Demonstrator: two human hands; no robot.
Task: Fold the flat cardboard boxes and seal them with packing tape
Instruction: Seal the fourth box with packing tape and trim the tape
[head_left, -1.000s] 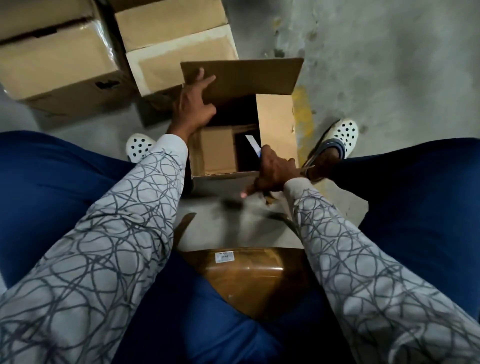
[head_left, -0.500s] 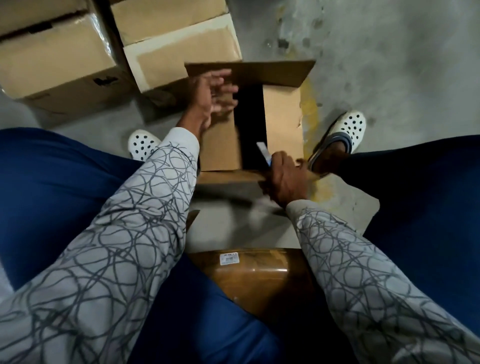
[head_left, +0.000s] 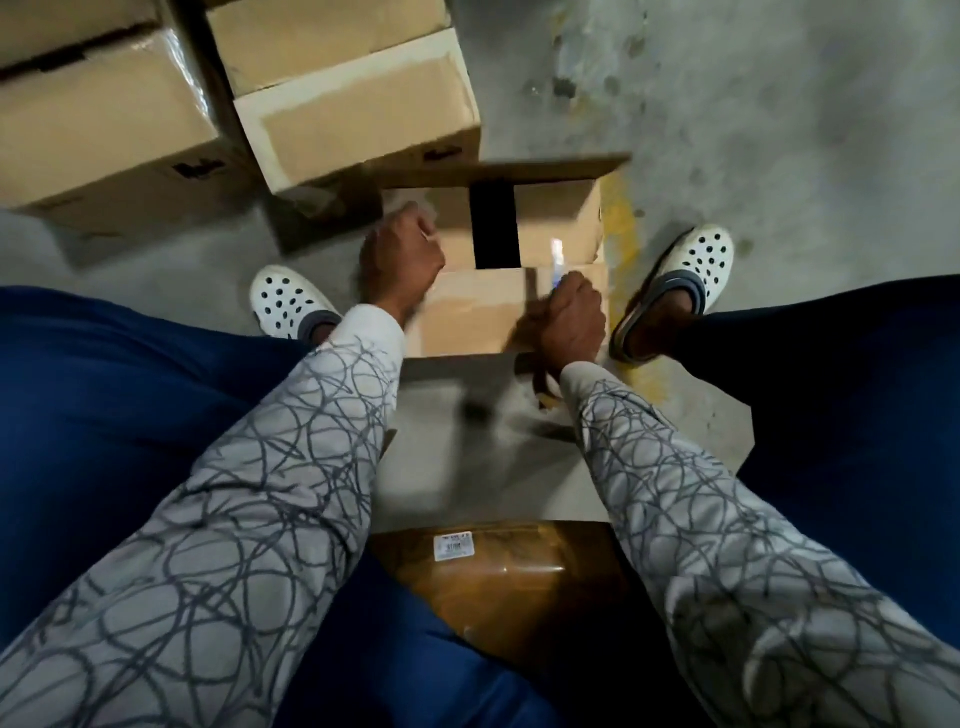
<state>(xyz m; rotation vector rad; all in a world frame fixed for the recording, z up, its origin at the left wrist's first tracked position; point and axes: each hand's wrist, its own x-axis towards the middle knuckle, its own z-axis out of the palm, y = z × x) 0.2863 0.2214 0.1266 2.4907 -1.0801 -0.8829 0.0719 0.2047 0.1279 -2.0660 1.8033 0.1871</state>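
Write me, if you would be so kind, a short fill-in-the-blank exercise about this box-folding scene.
1. The box being folded stands between two ____ shoes.
2. The thin pale tool sticks up from the person's ____ hand.
3. A ____ painted stripe runs along the floor beside the box.

Missing words: white; right; yellow.

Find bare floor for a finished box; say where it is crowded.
Free: floor right of the open box, past the right shoe. Crowded: closed boxes far left; left hand and right hand, gripping a tool, on the box.
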